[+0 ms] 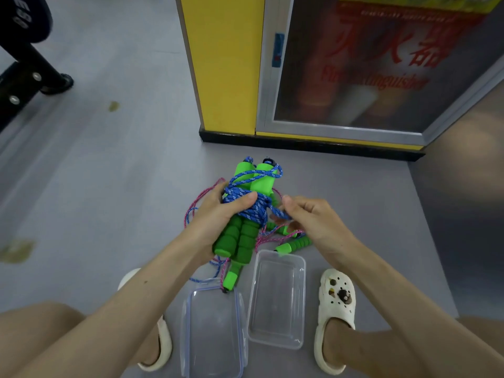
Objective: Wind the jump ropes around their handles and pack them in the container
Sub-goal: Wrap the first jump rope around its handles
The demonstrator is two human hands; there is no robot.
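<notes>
Gripping bundle: left hand [218,214] curled round two green foam handles [241,242], held side by side above floor [109,173]. Lower halves ribbed, darker; tops smooth, lighter. Blue rope [249,207], white-flecked, wound thick about handles' middle, looser turns crossing tops. Right hand [313,222] pinches free blue strand just beside bundle. Pink rope [195,207] lies unwound on floor beneath. Loose handle [296,244] just beyond container [276,342]; container clear, on floor, lid [215,336] beside it.

Head camera, close, forward and down
</notes>
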